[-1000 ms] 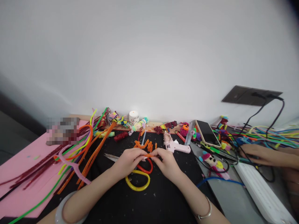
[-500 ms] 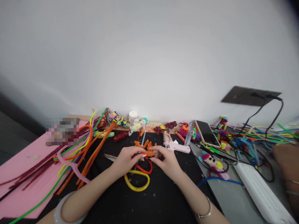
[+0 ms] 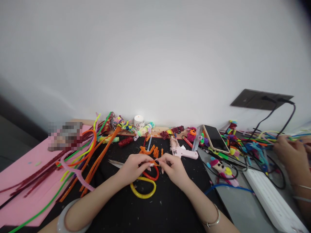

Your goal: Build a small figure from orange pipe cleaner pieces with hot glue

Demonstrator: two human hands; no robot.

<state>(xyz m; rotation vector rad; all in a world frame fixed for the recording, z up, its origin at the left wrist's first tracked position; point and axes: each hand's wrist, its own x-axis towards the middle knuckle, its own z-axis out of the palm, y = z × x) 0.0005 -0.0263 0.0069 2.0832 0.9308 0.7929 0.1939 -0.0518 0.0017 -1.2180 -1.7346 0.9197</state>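
My left hand and my right hand meet over the black mat, fingertips pinched together on a short orange pipe-cleaner piece. Just beyond them lie several cut orange pieces. Under my hands rest scissors with red and yellow handles, blades pointing left.
A pink glue gun and a phone lie right of centre. Long pipe cleaners sprawl over a pink sheet at left. At right, another person's hand is among coloured stems, near a white power strip and cables.
My fingers have kept working the orange piece, hands nearly in place. The other person's hand at right lifted off the table and now holds among the coloured stems.
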